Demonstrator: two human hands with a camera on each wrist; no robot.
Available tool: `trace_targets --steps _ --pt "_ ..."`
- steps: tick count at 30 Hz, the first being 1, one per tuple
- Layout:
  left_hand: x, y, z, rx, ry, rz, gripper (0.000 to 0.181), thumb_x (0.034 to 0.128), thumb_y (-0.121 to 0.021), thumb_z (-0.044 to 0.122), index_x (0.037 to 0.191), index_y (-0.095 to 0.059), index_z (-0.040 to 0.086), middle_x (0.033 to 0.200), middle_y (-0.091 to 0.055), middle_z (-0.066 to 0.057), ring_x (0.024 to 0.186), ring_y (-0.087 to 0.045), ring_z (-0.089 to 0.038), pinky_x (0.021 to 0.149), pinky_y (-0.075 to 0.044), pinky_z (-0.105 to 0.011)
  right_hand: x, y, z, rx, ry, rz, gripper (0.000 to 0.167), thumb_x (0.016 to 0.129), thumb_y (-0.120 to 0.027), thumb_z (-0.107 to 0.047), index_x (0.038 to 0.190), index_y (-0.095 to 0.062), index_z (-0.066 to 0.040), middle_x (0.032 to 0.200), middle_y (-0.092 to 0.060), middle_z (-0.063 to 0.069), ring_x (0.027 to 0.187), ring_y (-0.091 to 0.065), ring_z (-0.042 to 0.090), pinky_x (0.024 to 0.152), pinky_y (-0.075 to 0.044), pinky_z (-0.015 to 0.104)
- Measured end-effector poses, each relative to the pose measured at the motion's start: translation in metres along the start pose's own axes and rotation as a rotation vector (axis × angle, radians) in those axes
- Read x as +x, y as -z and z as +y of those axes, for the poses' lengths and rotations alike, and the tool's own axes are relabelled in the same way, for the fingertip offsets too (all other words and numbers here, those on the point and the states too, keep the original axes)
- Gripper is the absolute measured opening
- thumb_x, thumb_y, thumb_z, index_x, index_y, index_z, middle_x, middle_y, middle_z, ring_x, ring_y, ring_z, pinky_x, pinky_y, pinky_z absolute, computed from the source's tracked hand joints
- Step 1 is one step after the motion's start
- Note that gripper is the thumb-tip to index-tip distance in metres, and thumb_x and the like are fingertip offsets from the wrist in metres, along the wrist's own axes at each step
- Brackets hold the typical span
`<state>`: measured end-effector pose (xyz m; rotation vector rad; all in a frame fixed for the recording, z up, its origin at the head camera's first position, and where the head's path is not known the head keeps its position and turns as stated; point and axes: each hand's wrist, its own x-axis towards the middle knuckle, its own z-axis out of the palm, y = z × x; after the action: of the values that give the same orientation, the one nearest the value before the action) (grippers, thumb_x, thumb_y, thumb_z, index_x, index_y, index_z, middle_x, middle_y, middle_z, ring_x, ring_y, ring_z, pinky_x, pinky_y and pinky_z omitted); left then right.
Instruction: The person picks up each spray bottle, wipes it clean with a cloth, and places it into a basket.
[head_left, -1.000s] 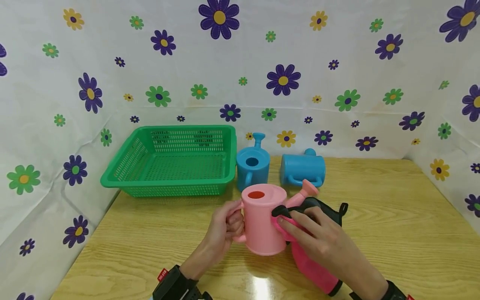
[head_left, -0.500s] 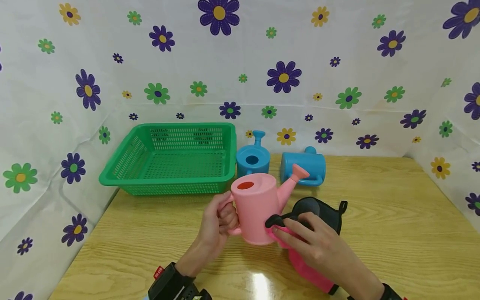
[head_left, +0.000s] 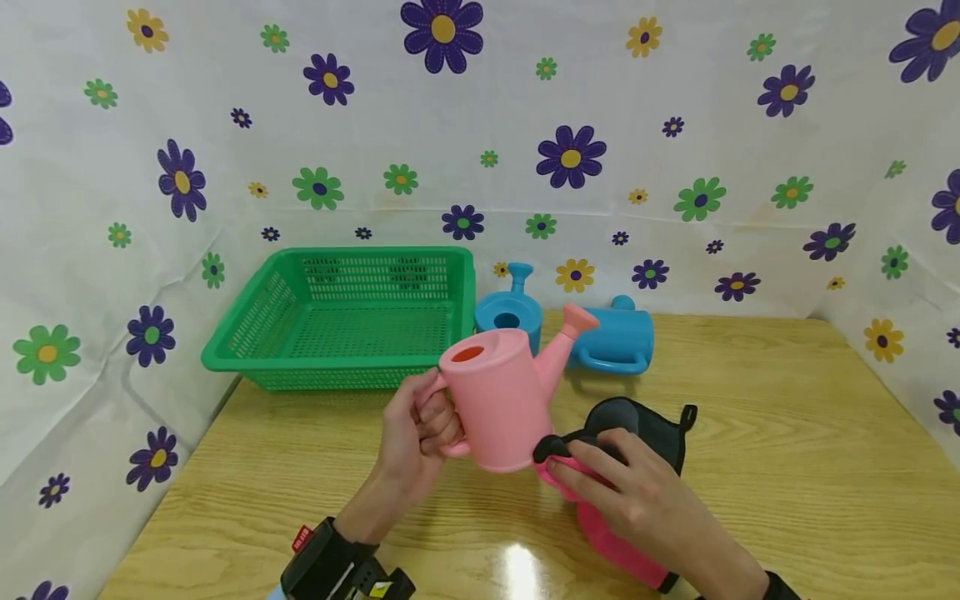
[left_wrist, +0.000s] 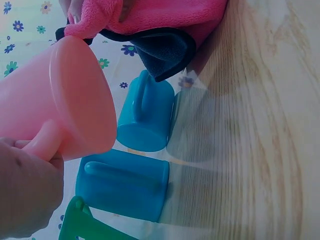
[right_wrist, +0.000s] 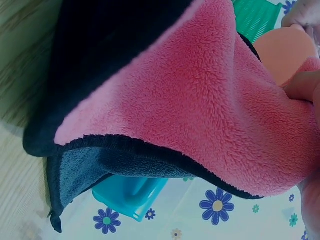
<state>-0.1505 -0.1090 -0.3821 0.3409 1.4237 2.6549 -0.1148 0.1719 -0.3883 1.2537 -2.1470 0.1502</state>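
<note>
In the head view my left hand grips the handle of a pink watering can, held above the table and tilted with its spout up to the right. My right hand pinches a plush cloth, pink on one side and dark grey on the other, with black edging. A bunched part of the cloth is at the can's lower right side. In the left wrist view the cloth touches the can's base edge. The right wrist view is mostly filled by the hanging cloth.
A green basket stands at the back left. Beside it a blue watering can stands upright, partly hidden by the pink can. Another blue watering can lies on its side to the right. All are on a wooden table before a flowered backdrop.
My left hand has moved the pink watering can up and to the left, tilting it further. My right hand with the cloth has stayed nearly in place.
</note>
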Motion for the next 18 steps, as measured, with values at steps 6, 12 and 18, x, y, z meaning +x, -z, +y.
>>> trace_targets --steps 6,12,18 --pt "0.0016 0.0022 0.0017 0.003 -0.017 -0.034 0.046 0.1085 -0.027 0.025 0.064 -0.021 0.016 0.055 -0.016 0.003 0.047 -0.015 -0.013 0.050 -0.010 -0.030 0.0016 -0.0013 0.0017 0.003 -0.016 -0.004 0.072 0.056 -0.097 -0.011 0.123 -0.073 -0.019 0.116 -0.072 0.004 0.097 -0.060 0.024 0.079 -0.059 0.033" --pt "0.0022 0.0033 0.0032 -0.006 -0.005 -0.048 0.046 0.1087 -0.027 0.025 0.063 -0.022 0.017 0.055 -0.016 0.003 0.046 -0.016 -0.012 0.049 -0.012 -0.029 0.0024 -0.0017 0.0026 -0.001 -0.038 -0.023 0.065 0.063 -0.093 -0.010 0.124 -0.072 -0.020 0.117 -0.071 0.003 0.098 -0.060 0.024 0.080 -0.059 0.032" --pt "-0.0021 0.0035 0.0008 0.018 0.037 -0.067 0.047 0.1091 -0.028 0.027 0.064 -0.023 0.016 0.056 -0.017 0.003 0.047 -0.017 -0.012 0.051 -0.015 -0.028 -0.0001 -0.0005 0.0029 0.010 -0.030 0.009 0.066 0.067 -0.091 -0.011 0.129 -0.069 -0.019 0.119 -0.070 0.005 0.098 -0.061 0.025 0.078 -0.059 0.034"
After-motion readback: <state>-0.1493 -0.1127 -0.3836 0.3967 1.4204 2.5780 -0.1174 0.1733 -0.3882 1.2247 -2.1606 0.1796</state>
